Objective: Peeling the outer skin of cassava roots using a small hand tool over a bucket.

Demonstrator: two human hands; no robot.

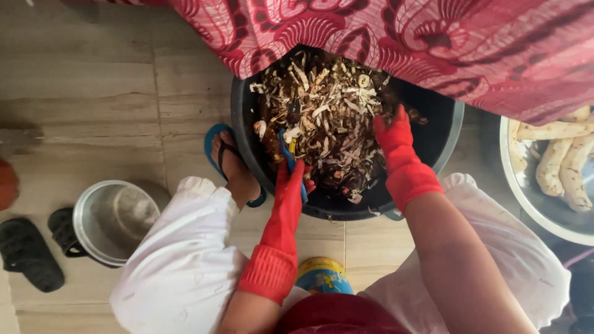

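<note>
**Gloved hands working a bucket of peelings**

At the far left lie 2 black rubber sandals (30, 253) on the pale tiled floor (93, 80), and just beside them stands an empty round steel pot (114, 221). Next comes a bare foot in a blue flip-flop (232, 164), pressed against the side of the big round black plastic bucket (445, 133).

The bucket sits between the person's white-trousered knees and is heaped with brown and cream vegetable peelings (322, 117). The left hand (296, 180), in a long red rubber glove, is clenched around a blue-handled peeler or small knife (288, 154) at the near-left edge of the heap. The right hand (391, 133), also in a red glove, digs into the right side of the heap; its fingers are partly buried, so whether they grip anything cannot be told.

At the far right, a round steel basin (526, 198) holds pale peeled roots (560, 158), partly under a red patterned cloth (402, 37).

To handle the heap well, my judgement is that the blade should stay pointed away from the right hand, and the loose peelings should be kept low inside the rim.
</note>
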